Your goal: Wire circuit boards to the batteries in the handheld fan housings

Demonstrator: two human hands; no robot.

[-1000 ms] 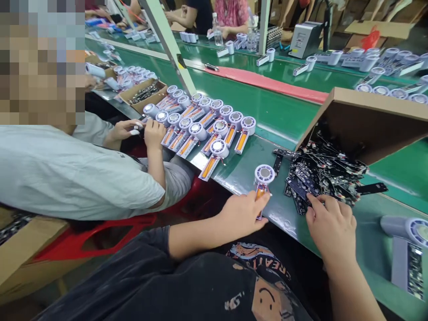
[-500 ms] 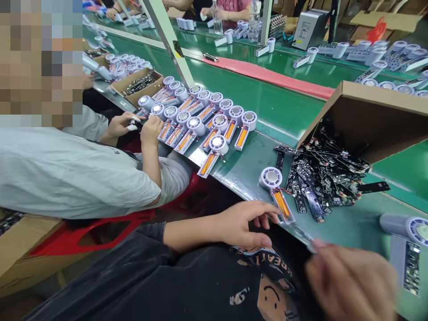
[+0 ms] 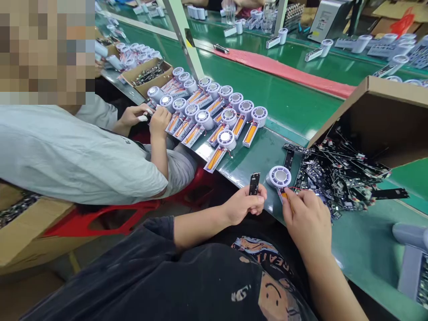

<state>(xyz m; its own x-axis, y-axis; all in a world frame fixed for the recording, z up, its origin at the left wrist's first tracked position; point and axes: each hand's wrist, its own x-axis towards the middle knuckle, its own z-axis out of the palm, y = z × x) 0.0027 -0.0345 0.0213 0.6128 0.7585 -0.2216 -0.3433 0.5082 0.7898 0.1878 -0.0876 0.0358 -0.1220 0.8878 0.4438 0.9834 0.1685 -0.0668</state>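
Observation:
My left hand (image 3: pixel 245 205) is closed around the lower end of a narrow black circuit board (image 3: pixel 254 183), which points upward. In front of me a handheld fan (image 3: pixel 280 177) lies on the bench with its round head facing up. My right hand (image 3: pixel 309 218) is closed over the fan's handle, thumb and fingers at its upper end near the red wires. The hand hides most of the orange battery in the handle. Just beyond my right hand lies a heap of black circuit boards (image 3: pixel 347 174).
An open cardboard box (image 3: pixel 337 104) lies tipped behind the boards. Rows of handheld fans (image 3: pixel 229 116) stand to the left, beside a co-worker's hands (image 3: pixel 160 120). Another fan (image 3: pixel 409 267) lies at the right edge. A metal post (image 3: pixel 187 42) rises from the green bench.
My left hand, spread before, now grips a circuit board. My right hand has moved left and forward from the bench edge onto the fan's handle. The view has shifted slightly.

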